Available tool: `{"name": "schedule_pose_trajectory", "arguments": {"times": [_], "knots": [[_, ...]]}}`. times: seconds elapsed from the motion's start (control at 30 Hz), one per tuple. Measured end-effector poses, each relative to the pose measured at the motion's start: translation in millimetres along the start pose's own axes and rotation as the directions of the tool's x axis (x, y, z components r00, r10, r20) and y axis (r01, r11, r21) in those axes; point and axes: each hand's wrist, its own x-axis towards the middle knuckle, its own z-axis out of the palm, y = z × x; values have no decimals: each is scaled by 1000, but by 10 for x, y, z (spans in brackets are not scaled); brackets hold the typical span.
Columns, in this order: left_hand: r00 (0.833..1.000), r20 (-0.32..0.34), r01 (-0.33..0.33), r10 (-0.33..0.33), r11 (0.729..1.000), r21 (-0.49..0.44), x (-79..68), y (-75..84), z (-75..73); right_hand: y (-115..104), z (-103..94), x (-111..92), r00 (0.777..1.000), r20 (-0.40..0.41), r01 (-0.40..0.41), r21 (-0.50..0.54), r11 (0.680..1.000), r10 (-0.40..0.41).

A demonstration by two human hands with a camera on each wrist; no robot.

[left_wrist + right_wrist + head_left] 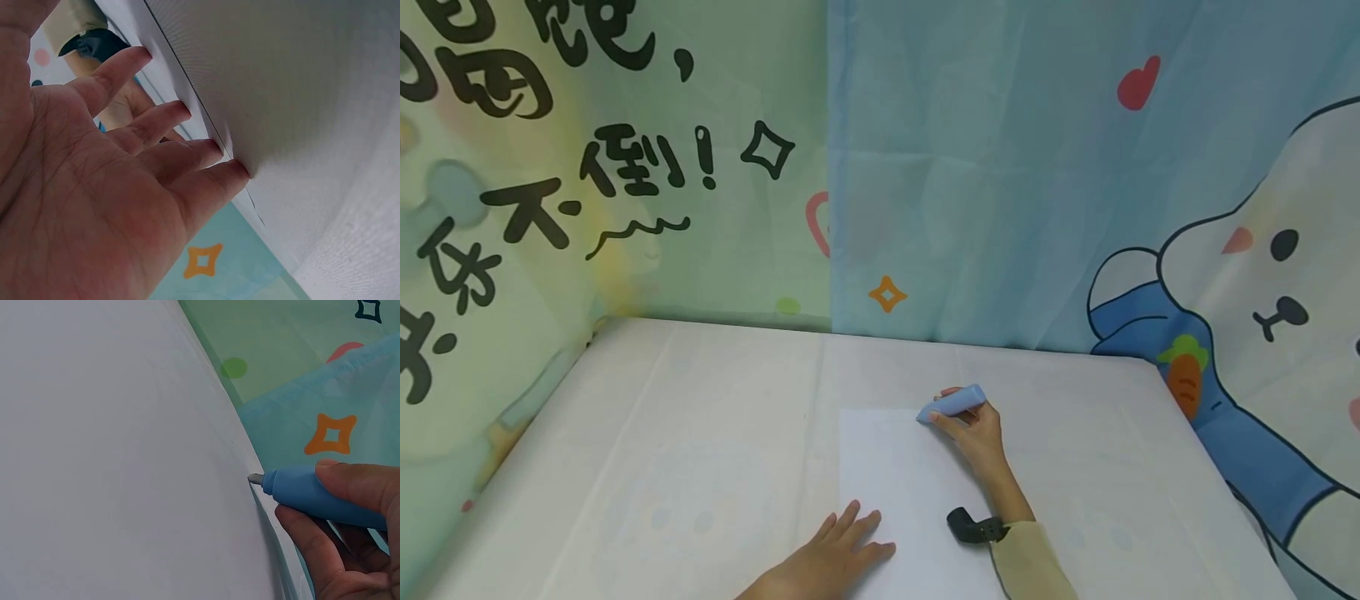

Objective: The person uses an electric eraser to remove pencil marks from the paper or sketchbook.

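A thick blue marker [961,401] with a grey tip [255,479] is pinched between the thumb and fingers of my right hand [979,437]. It leans over a sheet of white paper [887,475], its tip at or just above the surface near the sheet's far edge. No marks show on the paper. My left hand [835,557] lies flatter, fingers spread, its fingertips on the paper's left edge. In the left wrist view the palm and straight fingers of the left hand [106,187] show, fingertips against the white surface.
The paper lies on a white-covered table [700,433]. Behind stands a blue printed curtain [970,183] with a cartoon rabbit, and a green one with lettering at the left. A black wrist strap [976,528] sits on the right wrist, by a beige sleeve [1030,562].
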Motion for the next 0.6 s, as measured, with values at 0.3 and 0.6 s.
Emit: {"name": "schedule_pose_trajectory", "arguments": {"times": [0.3,0.6], "knots": [[1000,5,2,-2,1000,12,-12,6,-12,-6,-1,-2,1000,11,3,-10,1000,-3],[1000,13,7,-8,1000,9,-8,7,-10,10,1,-7,1000,16,23,-2,1000,-23]]}}
